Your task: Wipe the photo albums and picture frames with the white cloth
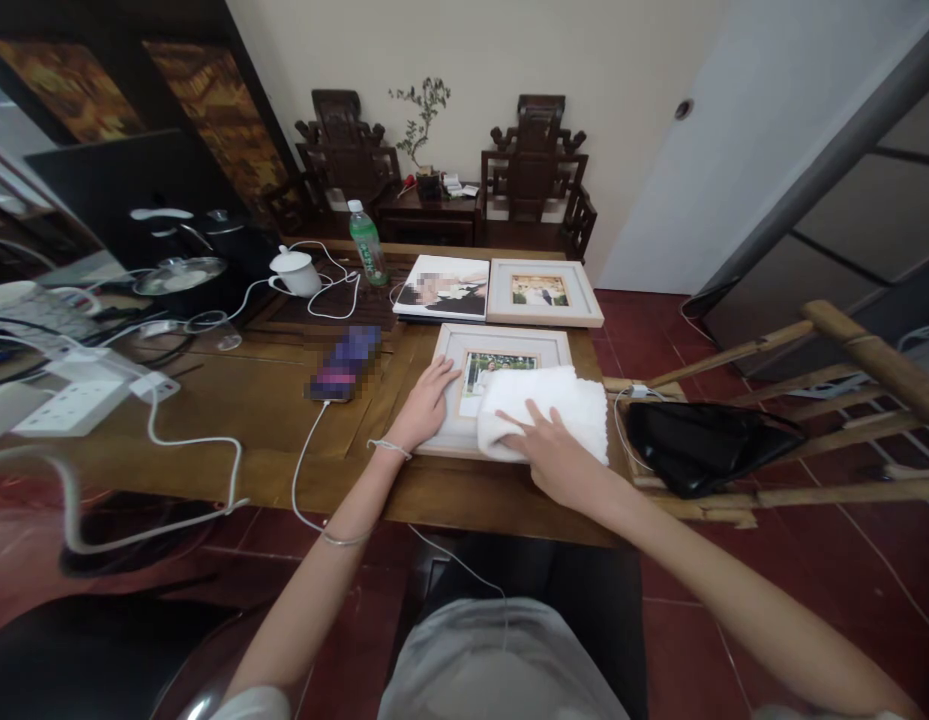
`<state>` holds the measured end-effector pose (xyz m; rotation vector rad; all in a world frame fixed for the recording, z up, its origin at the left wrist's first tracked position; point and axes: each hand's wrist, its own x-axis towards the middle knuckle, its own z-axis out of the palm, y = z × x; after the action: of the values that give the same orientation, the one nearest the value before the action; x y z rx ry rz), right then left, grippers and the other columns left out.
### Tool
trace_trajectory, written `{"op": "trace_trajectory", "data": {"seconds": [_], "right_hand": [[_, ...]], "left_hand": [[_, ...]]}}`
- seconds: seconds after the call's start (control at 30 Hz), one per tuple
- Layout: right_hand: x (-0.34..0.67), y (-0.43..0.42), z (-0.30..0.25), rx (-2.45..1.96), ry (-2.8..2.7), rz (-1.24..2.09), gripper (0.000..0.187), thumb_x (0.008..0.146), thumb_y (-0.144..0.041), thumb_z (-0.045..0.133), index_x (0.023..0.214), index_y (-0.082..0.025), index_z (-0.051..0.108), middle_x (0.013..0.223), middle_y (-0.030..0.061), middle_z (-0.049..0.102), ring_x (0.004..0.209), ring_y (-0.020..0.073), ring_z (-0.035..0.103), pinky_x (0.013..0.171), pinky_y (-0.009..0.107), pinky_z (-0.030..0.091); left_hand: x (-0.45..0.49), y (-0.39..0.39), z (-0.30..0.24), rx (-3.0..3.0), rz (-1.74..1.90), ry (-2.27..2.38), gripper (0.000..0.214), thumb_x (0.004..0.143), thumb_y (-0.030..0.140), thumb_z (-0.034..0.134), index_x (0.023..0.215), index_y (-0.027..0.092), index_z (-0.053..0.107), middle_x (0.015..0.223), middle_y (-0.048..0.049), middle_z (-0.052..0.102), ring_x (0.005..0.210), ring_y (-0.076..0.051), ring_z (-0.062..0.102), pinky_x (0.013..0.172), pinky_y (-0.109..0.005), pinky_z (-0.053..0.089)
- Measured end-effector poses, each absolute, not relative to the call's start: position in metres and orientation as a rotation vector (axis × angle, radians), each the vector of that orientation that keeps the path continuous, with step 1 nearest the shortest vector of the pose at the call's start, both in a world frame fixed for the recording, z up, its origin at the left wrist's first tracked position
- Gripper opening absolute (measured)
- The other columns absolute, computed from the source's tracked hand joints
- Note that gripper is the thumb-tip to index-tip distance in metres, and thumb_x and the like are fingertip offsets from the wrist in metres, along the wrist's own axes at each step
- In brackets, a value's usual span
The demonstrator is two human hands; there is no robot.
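Note:
A light wooden photo frame [501,345] lies flat on the wooden table [284,410] in front of me. My left hand [426,402] rests flat on the frame's left edge, fingers stretched out. My right hand [554,455] lies palm down on a folded white cloth [561,400], pressing it onto the frame's right half; its fingers are spread over the cloth. The cloth hides part of the photo.
A second framed photo [544,292] and a photo album [445,288] lie further back. A phone [345,362] on a white cable, a white teapot [295,270], a green bottle [367,243] and power strips [74,400] sit at left. A black bag [704,445] rests on a bamboo rack at right.

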<state>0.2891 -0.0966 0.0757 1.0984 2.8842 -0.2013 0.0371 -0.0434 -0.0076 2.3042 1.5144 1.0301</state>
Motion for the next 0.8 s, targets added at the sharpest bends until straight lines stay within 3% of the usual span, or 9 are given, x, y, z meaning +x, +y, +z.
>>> {"op": "trace_trajectory", "data": {"seconds": [0.13, 0.4, 0.6, 0.8], "right_hand": [[0.287, -0.055, 0.06, 1.242, 2.895, -0.04, 0.071, 0.066, 0.007, 0.04, 0.129, -0.022, 0.054, 0.151, 0.003, 0.033, 0.138, 0.0389, 0.019, 0.105, 0.066, 0.024], [0.285, 0.013, 0.054, 1.414, 2.892, 0.282, 0.065, 0.071, 0.005, 0.04, 0.131, -0.017, 0.052, 0.151, 0.0074, 0.032, 0.137, 0.0416, 0.019, 0.105, 0.067, 0.02], [0.282, -0.026, 0.058, 1.295, 2.83, 0.173, 0.057, 0.073, -0.002, 0.043, 0.127, -0.017, 0.057, 0.148, 0.0089, 0.037, 0.134, 0.0436, 0.024, 0.103, 0.069, 0.021], [0.285, -0.099, 0.084, 1.171, 2.769, -0.077, 0.063, 0.071, -0.001, 0.042, 0.13, -0.021, 0.054, 0.148, 0.0076, 0.037, 0.131, 0.0436, 0.031, 0.099, 0.065, 0.031]], "left_hand": [[0.037, -0.043, -0.009, 2.284, 1.066, 1.498, 0.051, 0.08, 0.003, 0.036, 0.126, 0.017, 0.053, 0.14, -0.009, 0.047, 0.139, -0.023, 0.03, 0.114, -0.051, 0.027], [0.037, -0.043, -0.008, 2.258, 1.047, 1.49, 0.05, 0.08, 0.003, 0.035, 0.125, 0.014, 0.054, 0.14, -0.0122, 0.047, 0.139, -0.024, 0.029, 0.114, -0.051, 0.026], [0.038, -0.043, -0.009, 2.262, 1.059, 1.5, 0.05, 0.08, 0.003, 0.034, 0.125, 0.011, 0.053, 0.14, -0.0149, 0.047, 0.139, -0.024, 0.029, 0.114, -0.051, 0.026], [0.038, -0.044, -0.007, 2.282, 1.049, 1.506, 0.051, 0.08, 0.003, 0.036, 0.126, 0.014, 0.053, 0.14, -0.0115, 0.047, 0.139, -0.024, 0.03, 0.115, -0.051, 0.026]]}}
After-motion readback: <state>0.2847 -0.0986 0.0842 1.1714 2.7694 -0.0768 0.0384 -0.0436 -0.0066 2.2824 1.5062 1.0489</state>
